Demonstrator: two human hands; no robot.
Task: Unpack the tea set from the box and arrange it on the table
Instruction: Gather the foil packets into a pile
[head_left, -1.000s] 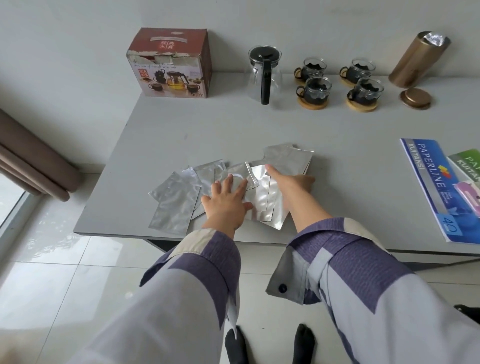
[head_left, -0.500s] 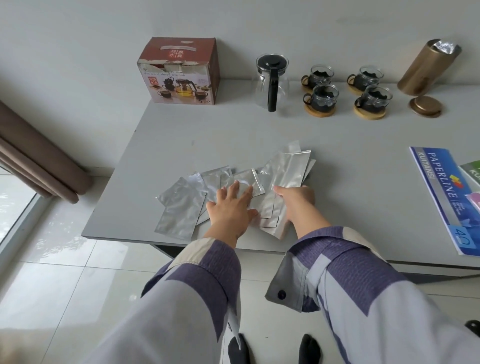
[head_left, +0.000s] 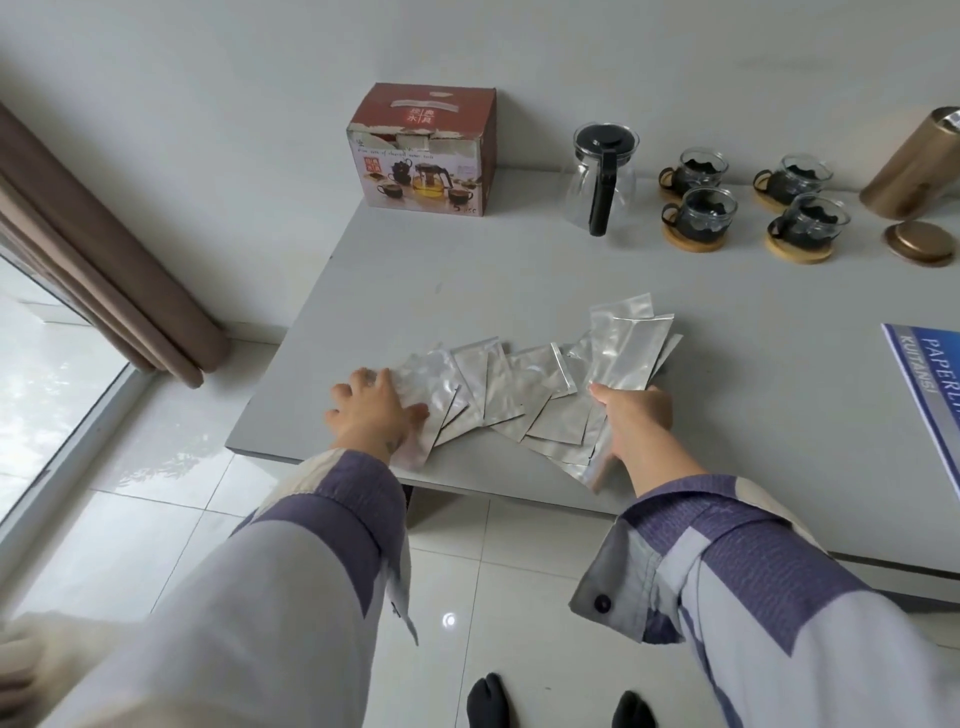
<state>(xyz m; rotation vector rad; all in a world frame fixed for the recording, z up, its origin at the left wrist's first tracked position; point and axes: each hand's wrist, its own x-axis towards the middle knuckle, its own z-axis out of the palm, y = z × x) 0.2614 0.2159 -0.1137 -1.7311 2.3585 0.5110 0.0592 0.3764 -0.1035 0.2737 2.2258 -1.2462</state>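
Nearest the camera, two sleeves in grey and purple reach over the front edge of the grey table. The left hand lies flat with fingers spread, palm down on the left end of a fan of silver foil pouches. The right hand is closed around the right end of the fan, thumb on top, gripping a few long pouches that point away from the person. About nine or ten pouches overlap in the spread; the exact count cannot be told.

To the right, one blue booklet lies at the table's edge, partly cut off by the frame.

Farther back, along the wall, stands one red tea-set box, closed, at the left. Right of it stands one glass teapot with a black lid and handle. Next come four glass cups, each on a round wooden coaster, set in two rows of two. At the far right one gold canister leans, with its gold lid lying flat before it.
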